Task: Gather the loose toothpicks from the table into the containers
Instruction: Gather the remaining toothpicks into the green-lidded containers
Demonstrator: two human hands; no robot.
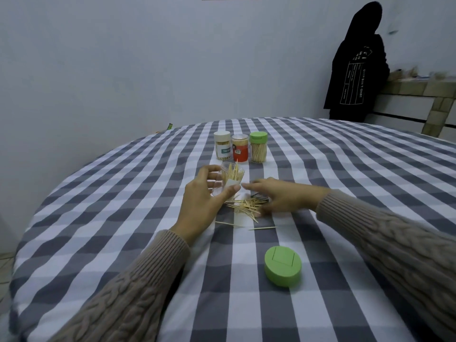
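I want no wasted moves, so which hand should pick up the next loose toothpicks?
The right hand, probably. It lies open right at the toothpick pile, while the left hand is busy holding the open clear jar tilted toward the pile.

Checked-cloth table (345,183), three capped jars (240,151) at back, loose toothpicks (246,206) mid-table, green lid (283,265), perhaps plastic

A plain home room: a round desk under a grey-and-white checked cloth (320,169), bare pale walls (123,58), and a tiled stone counter (419,87) (a person in a black hooded top (355,70) stands at it).
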